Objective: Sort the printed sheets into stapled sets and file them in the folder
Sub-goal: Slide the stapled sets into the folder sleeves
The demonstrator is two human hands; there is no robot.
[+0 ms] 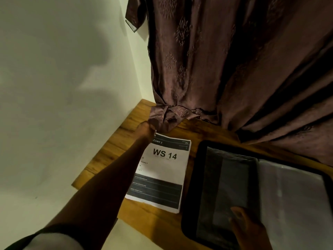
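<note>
A stack of printed sheets [162,174] headed "WS 14" lies on the wooden table [111,150]. My left hand [146,128] reaches to the stack's far left corner and pinches it, with that corner lifted a little; the fingertips are hidden behind the hand. To the right lies an open black folder [196,177] with clear plastic sleeves [288,195]. My right hand [248,228] holds the folder at its near edge. Its thumb lies on top of a sleeve and its fingers are out of sight below.
A brown patterned curtain [207,60] hangs behind the table, and its hem bunches on the tabletop right beside my left hand. A pale wall [63,69] runs along the table's left side. The table's left edge is close to the sheets.
</note>
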